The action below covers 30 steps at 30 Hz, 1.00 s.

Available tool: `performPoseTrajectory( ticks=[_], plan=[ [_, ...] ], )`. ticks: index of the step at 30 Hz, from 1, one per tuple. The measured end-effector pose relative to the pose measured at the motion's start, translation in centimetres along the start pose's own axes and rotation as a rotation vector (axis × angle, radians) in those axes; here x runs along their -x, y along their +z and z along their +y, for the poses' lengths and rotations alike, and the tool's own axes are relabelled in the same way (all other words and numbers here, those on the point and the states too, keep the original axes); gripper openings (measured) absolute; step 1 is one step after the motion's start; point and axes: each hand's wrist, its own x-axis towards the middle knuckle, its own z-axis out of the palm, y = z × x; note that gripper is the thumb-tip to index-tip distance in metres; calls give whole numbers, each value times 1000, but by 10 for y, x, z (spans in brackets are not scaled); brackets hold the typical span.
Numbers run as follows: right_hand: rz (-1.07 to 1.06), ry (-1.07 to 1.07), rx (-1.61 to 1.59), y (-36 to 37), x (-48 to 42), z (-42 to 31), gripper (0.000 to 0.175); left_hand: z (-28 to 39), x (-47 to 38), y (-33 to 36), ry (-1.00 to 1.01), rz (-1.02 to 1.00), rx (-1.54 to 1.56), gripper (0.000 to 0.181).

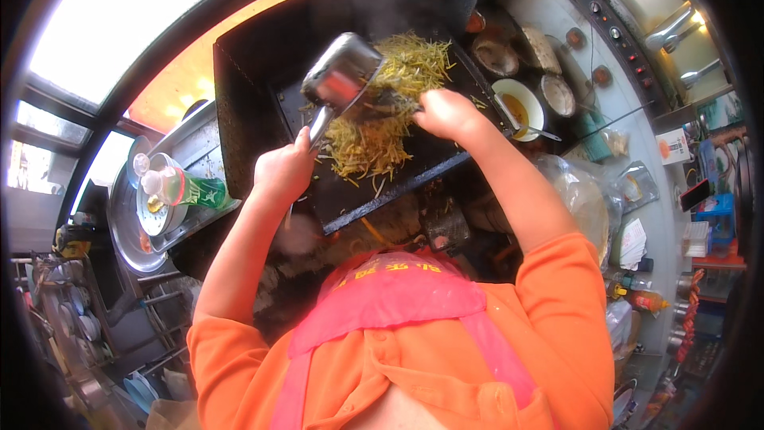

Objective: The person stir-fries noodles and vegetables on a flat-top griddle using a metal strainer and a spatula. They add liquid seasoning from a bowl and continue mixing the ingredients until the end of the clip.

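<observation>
My left hand (283, 164) grips the handle of a shiny metal scoop or pan-shaped tool (343, 71), which is tilted over the griddle. My right hand (449, 114) is closed around the handle of a dark, blurred tool (388, 106), probably a spatula, whose blade is partly hidden in the food. Yellowish shredded food (367, 146), like thin potato strips or noodles, lies on the black flat griddle (358, 206). More of the same strips form a heap beyond the tools. Faint steam rises near the dark back guard.
Right of the griddle stands a white bowl (528, 101) of brownish sauce with a spoon and brush-like handle. To the left, a metal tray (197, 161) carries a green plastic bottle (200, 188) beside a white bowl (158, 215). A phone (694, 195) shows at far right.
</observation>
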Motion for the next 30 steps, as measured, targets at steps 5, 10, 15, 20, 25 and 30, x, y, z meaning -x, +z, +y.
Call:
performPoseTrajectory(
  ticks=[5, 10, 15, 20, 25, 30],
  plan=[
    [89, -18, 146, -19, 16, 5, 27, -6, 18, -23, -61, 117, 551, 45],
    [119, -88, 307, -20, -6, 1, 24, 46, 12, -59, -273, -355, 1166, 45],
    [145, -84, 274, -41, 10, -20, 24, 38, 0, 5, -52, 15, 701, 45],
    [268, -49, 25, -64, 32, 1, 28, 46, 11, -18, -457, -194, 1047, 39],
    [159, 27, -104, -41, 32, 37, 32, 33, 40, -4, -437, -151, 1572, 30],
    [73, 163, 4, -51, 59, 99, 30, 22, 106, 19, -533, -122, 1876, 35]
  ],
)
